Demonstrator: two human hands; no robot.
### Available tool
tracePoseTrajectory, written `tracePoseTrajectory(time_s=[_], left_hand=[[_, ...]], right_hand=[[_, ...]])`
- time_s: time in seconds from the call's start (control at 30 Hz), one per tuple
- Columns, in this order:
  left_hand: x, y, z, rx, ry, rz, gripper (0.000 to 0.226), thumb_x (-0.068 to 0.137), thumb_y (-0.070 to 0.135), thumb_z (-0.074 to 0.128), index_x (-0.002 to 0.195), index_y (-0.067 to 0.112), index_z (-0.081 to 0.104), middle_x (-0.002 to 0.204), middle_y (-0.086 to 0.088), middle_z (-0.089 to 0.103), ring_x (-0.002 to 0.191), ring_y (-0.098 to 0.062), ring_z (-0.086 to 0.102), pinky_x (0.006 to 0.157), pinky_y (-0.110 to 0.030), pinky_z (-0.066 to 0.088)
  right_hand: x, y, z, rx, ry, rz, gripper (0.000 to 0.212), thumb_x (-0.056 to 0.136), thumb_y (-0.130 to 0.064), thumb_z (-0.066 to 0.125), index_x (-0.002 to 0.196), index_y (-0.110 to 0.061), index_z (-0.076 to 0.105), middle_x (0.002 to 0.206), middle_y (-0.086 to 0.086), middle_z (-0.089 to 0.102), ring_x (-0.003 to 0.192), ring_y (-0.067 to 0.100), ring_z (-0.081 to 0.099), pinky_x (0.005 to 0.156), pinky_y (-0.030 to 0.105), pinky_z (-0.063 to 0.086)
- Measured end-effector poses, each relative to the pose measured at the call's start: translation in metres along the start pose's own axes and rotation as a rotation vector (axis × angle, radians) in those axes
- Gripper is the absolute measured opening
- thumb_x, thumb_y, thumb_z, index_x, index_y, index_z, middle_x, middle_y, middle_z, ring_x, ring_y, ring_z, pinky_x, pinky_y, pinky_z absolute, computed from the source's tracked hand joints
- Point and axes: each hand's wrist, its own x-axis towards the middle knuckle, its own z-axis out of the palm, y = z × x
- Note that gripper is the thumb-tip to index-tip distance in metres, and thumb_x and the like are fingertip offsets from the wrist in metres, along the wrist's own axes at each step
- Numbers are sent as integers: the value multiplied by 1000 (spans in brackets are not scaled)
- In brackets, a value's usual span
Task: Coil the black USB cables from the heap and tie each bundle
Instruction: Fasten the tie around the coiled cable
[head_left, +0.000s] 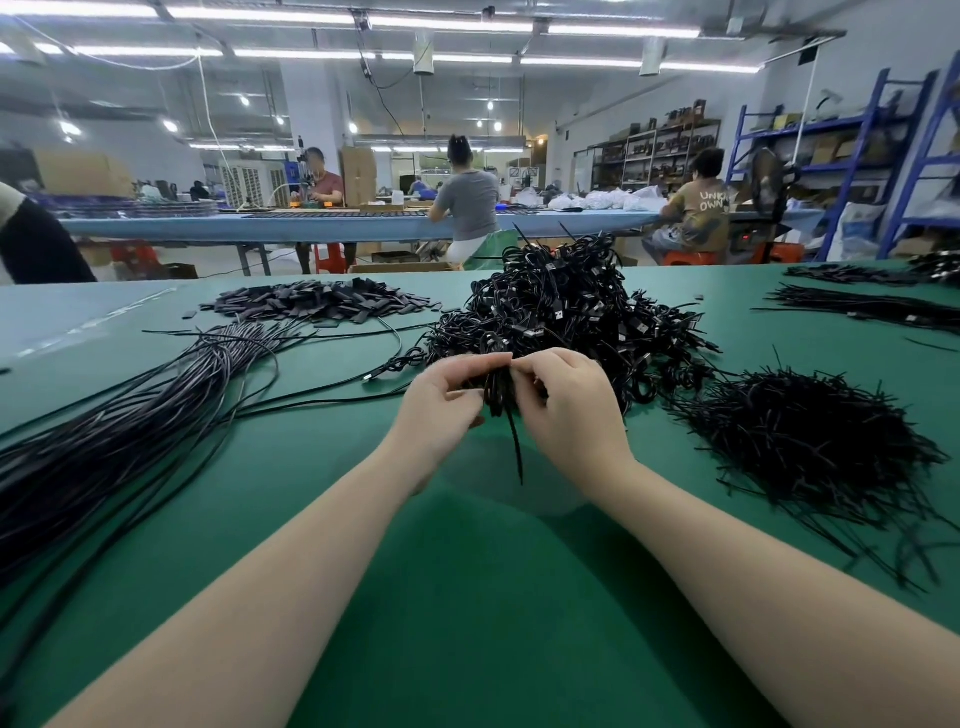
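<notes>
Head view: black coiled bundle (497, 387), tie-wrapped.

Two hands, the left hand (441, 397) and the right hand (563, 402), hold one coiled bundle (497, 387). Around this grip the green counter (467, 597) carries four heaps, too many pieces to count. Behind, three seated workers (465, 202).

A single wide-angle head camera looks forward and down across a green worktable (467, 597), close above the wearer's forearms. Distant workers at a blue bench (311, 226) fill the upper frame.
</notes>
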Motion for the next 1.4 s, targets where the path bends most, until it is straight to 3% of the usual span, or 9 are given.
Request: tracePoseTrajectory(time_s=[0.17, 0.33, 0.5, 0.63, 0.9, 1.13, 1.23, 1.3, 1.4], left_hand=[[4, -6, -9, 278, 39, 226, 40, 82, 11, 75, 96, 48, 66, 131, 14, 48, 119, 0, 47, 82, -4, 40], [5, -8, -7, 150, 41, 225, 31, 84, 10, 72, 90, 41, 70, 91, 20, 72, 80, -1, 64, 73, -17, 51], [6, -6, -4, -7, 75, 45, 5, 94, 20, 61, 98, 20, 62, 68, 8, 71, 60, -4, 66, 51, -14, 48], [6, 0, -1, -281, 119, -228, 28, 92, 21, 64, 115, 21, 49, 80, -4, 68, 47, -13, 63, 42, -19, 44], [7, 7, -6, -597, -21, -396, 21, 92, 9, 47, 89, 21, 64, 56, 2, 55, 40, -11, 49, 41, -16, 39], [3, -3, -1, -53, -68, -38, 54, 85, -15, 43, 107, 30, 65, 98, -1, 66, 72, -7, 65, 62, -20, 52], [6, -10, -10, 245, 19, 138, 47, 85, -3, 64, 113, 35, 65, 121, -2, 51, 104, -10, 58, 88, -10, 45], [9, -17, -17, 380, 43, 203, 44, 83, 7, 71, 111, 40, 64, 122, 4, 44, 108, -1, 46, 80, 0, 38], [12, -27, -23, 563, 31, 261, 36, 85, 14, 70, 115, 34, 69, 129, 7, 47, 113, 3, 40, 85, -8, 40]], right_hand=[[-1, -2, 1, 35, -22, 1, 9, 84, 0, 64, 90, 0, 71, 83, 11, 70, 79, 33, 64, 69, 42, 53], [2, 1, 2, 92, -40, 84, 8, 84, -3, 66, 89, -4, 71, 85, 9, 69, 81, 28, 62, 70, 29, 46], [1, -1, 4, 159, -71, 104, 9, 86, -6, 66, 91, -4, 72, 86, 8, 70, 84, 25, 64, 74, 40, 52], [3, -8, 3, 82, -60, -6, 5, 83, 0, 64, 81, 1, 69, 77, 12, 68, 75, 33, 62, 68, 43, 52], [2, -6, 2, -108, -40, -192, 10, 75, 4, 70, 84, 0, 72, 78, 12, 69, 74, 34, 66, 68, 43, 54], [-2, -2, 5, 69, -47, 49, 10, 86, -3, 64, 91, -2, 72, 84, 11, 70, 81, 32, 64, 74, 41, 52], [-2, 0, 6, 95, -63, 83, 11, 87, -4, 64, 93, -4, 73, 86, 9, 71, 83, 27, 64, 76, 33, 51], [-2, 1, 8, 110, -98, 107, 12, 88, -5, 64, 95, -5, 74, 89, 8, 71, 85, 25, 65, 77, 29, 49], [-3, 3, 10, 133, -168, 158, 14, 89, -7, 63, 97, -8, 74, 92, 7, 70, 86, 20, 65, 78, 26, 49]])
